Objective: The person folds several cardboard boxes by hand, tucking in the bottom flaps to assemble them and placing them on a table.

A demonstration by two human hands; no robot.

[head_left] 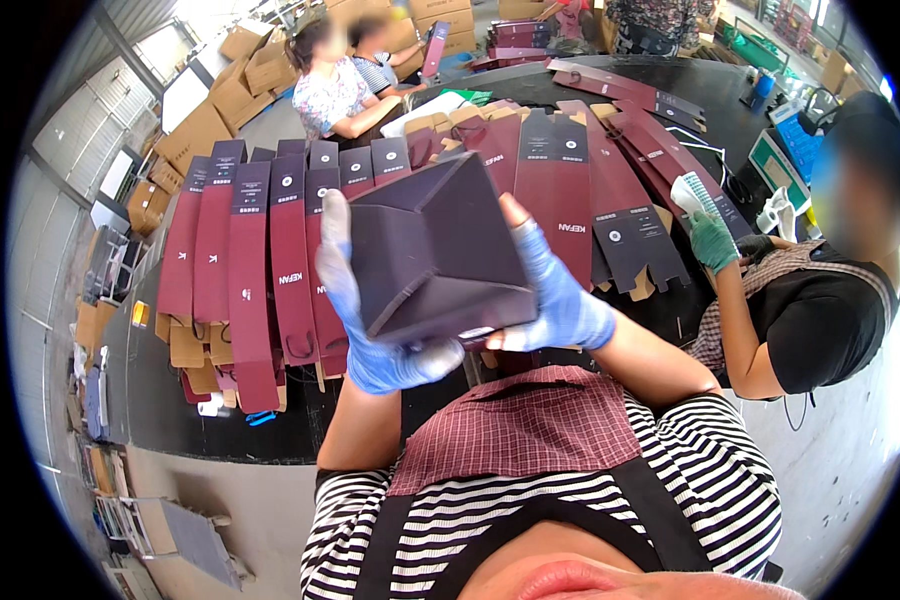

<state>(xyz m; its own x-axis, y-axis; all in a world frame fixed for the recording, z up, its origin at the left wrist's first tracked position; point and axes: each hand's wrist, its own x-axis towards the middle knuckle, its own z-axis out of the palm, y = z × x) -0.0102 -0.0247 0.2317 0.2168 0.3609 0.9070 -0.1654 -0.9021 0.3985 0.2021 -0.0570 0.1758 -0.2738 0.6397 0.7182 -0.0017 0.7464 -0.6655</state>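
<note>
I've got the dark folded box (435, 250) up off the bench (170, 400), between both grips: left hand (365, 320) clenched along its left edge, right hand (555, 295) clasping the right side, open mouth tilted toward me, corner pointing away.
</note>
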